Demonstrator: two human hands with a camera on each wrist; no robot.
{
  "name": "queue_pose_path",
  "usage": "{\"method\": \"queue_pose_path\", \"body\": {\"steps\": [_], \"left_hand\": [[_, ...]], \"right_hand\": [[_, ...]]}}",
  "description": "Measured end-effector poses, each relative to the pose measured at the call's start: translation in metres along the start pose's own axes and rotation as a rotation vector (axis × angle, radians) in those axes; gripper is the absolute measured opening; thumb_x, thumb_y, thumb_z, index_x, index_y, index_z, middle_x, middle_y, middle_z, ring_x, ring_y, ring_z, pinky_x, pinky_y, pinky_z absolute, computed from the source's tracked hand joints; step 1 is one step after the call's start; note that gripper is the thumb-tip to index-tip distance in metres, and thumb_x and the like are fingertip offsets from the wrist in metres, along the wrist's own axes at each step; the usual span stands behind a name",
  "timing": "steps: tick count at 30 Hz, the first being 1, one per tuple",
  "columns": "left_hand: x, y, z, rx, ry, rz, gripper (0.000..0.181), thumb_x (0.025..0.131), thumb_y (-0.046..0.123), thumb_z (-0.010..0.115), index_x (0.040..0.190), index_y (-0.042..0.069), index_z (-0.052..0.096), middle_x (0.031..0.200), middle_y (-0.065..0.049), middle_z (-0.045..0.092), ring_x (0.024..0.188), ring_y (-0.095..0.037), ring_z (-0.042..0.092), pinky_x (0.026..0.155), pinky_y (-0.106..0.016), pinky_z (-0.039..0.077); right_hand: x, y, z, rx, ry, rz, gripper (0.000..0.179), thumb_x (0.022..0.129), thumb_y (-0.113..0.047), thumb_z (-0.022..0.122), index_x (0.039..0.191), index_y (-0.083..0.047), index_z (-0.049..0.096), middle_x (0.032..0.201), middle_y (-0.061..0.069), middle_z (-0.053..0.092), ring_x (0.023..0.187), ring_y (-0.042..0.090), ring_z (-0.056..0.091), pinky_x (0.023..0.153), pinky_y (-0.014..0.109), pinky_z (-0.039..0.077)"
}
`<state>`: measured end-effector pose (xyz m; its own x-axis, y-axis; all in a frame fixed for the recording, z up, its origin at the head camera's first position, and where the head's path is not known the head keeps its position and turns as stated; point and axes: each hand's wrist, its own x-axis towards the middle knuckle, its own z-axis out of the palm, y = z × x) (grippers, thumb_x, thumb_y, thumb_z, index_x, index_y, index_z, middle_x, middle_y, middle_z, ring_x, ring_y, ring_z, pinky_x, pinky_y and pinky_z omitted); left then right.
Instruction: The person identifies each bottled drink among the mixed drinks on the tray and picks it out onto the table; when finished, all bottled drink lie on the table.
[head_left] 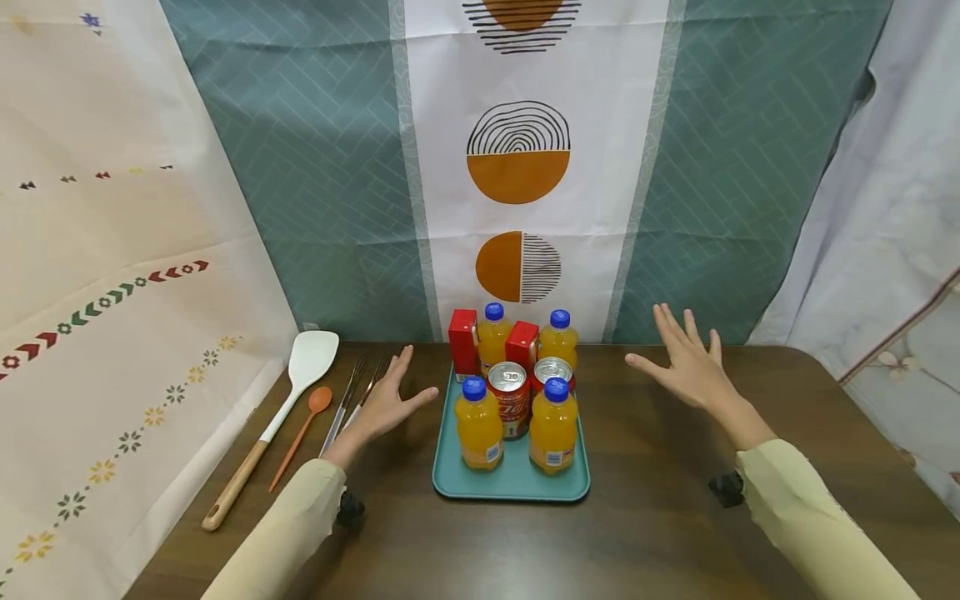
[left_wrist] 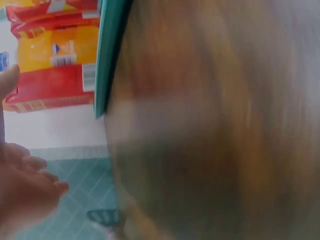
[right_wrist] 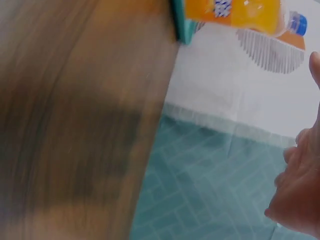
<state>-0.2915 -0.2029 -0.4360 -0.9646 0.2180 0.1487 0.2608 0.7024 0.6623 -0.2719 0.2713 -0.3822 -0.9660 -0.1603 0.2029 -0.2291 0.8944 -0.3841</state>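
Note:
A teal tray (head_left: 513, 487) stands in the middle of the table in the head view. On it are several orange drink bottles with blue caps, among them a front left bottle (head_left: 480, 427) and a front right bottle (head_left: 553, 428). Between them stand two red cans, one a red can (head_left: 513, 407), and two red boxes, one a taller red box (head_left: 464, 342). My left hand (head_left: 382, 403), fingers spread and holding nothing, hovers left of the tray by the forks. My right hand (head_left: 692, 367) is raised to the tray's right, fingers straight and apart, likewise holding nothing.
Along the table's left side lie a white spatula (head_left: 300, 367) with a wooden handle, an orange spoon (head_left: 309, 417) and metal forks (head_left: 347, 400). Patterned curtains (head_left: 330, 167) hang behind the table's back edge (head_left: 675, 345), and more cloth hangs at both sides.

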Motion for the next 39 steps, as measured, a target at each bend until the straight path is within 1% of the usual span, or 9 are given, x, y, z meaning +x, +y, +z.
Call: {"method": "queue_pose_path", "body": {"steps": [3,7,14,18,21,26,30,34,39], "left_hand": [[-0.001,-0.003,0.006,-0.118,0.003,-0.055,0.093,0.089,0.042,0.067,0.158,0.017,0.01,0.164,-0.016,0.014,0.15,-0.041,0.016,0.118,-0.063,0.019],[-0.002,-0.007,0.016,-0.201,-0.009,-0.1,0.092,0.09,0.036,0.068,0.158,0.014,0.011,0.163,-0.018,0.016,0.149,-0.041,0.02,0.118,-0.06,0.021],[0.009,-0.012,0.03,-0.361,-0.014,-0.046,0.082,0.091,0.021,0.068,0.155,0.004,0.021,0.162,-0.019,0.022,0.148,-0.041,0.023,0.12,-0.056,0.022],[0.01,-0.018,0.038,-0.463,-0.012,-0.055,0.079,0.091,0.011,0.067,0.154,-0.002,0.021,0.159,-0.022,0.026,0.147,-0.039,0.027,0.12,-0.052,0.024],[0.011,-0.022,0.044,-0.529,0.002,-0.065,0.077,0.09,0.007,0.067,0.153,-0.004,0.023,0.157,-0.022,0.03,0.146,-0.037,0.031,0.119,-0.051,0.027],[0.017,-0.02,0.053,-0.555,0.025,-0.031,0.074,0.09,0.007,0.067,0.151,-0.004,0.027,0.154,-0.022,0.037,0.144,-0.037,0.035,0.119,-0.051,0.027],[0.021,-0.019,0.057,-0.55,0.007,-0.013,0.072,0.088,0.004,0.068,0.149,-0.005,0.031,0.151,-0.023,0.04,0.143,-0.039,0.036,0.119,-0.052,0.027],[0.02,-0.02,0.058,-0.55,0.001,0.003,0.069,0.086,-0.001,0.068,0.147,-0.007,0.035,0.148,-0.026,0.044,0.139,-0.042,0.041,0.117,-0.052,0.03],[0.016,-0.021,0.06,-0.552,0.046,0.02,0.066,0.084,-0.004,0.069,0.143,-0.009,0.039,0.143,-0.028,0.048,0.131,-0.044,0.048,0.114,-0.053,0.035]], "right_hand": [[0.008,-0.014,0.005,0.056,-0.007,0.0,0.096,0.093,-0.063,0.047,0.156,-0.02,-0.011,0.166,0.007,-0.007,0.151,0.04,-0.013,0.111,0.073,-0.01],[0.017,-0.029,0.012,0.125,-0.04,-0.014,0.096,0.094,-0.061,0.047,0.156,-0.017,-0.011,0.166,0.008,-0.008,0.152,0.039,-0.013,0.115,0.07,-0.009],[0.032,-0.05,0.025,0.245,-0.049,-0.053,0.085,0.099,-0.054,0.041,0.157,-0.011,-0.005,0.165,0.016,0.001,0.152,0.038,-0.01,0.118,0.065,-0.009],[0.039,-0.06,0.033,0.293,-0.048,-0.074,0.081,0.101,-0.051,0.039,0.157,-0.008,0.0,0.164,0.018,0.005,0.152,0.039,-0.007,0.119,0.064,-0.008],[0.043,-0.066,0.038,0.314,-0.056,-0.067,0.082,0.1,-0.05,0.041,0.157,-0.008,0.001,0.164,0.018,0.005,0.152,0.04,-0.005,0.119,0.065,-0.006],[0.049,-0.075,0.043,0.351,-0.091,-0.016,0.09,0.095,-0.056,0.047,0.158,-0.012,0.0,0.165,0.016,0.002,0.152,0.042,-0.005,0.116,0.072,0.001],[0.052,-0.08,0.046,0.384,-0.122,0.025,0.094,0.092,-0.058,0.051,0.158,-0.016,0.0,0.166,0.015,0.001,0.152,0.043,-0.003,0.113,0.075,0.008],[0.055,-0.084,0.049,0.445,-0.15,0.039,0.092,0.093,-0.055,0.052,0.158,-0.016,0.0,0.166,0.015,0.002,0.152,0.041,0.002,0.115,0.07,0.013],[0.056,-0.088,0.052,0.551,-0.171,0.029,0.086,0.096,-0.047,0.054,0.158,-0.011,0.006,0.164,0.018,0.013,0.15,0.043,0.015,0.116,0.066,0.021]]}}
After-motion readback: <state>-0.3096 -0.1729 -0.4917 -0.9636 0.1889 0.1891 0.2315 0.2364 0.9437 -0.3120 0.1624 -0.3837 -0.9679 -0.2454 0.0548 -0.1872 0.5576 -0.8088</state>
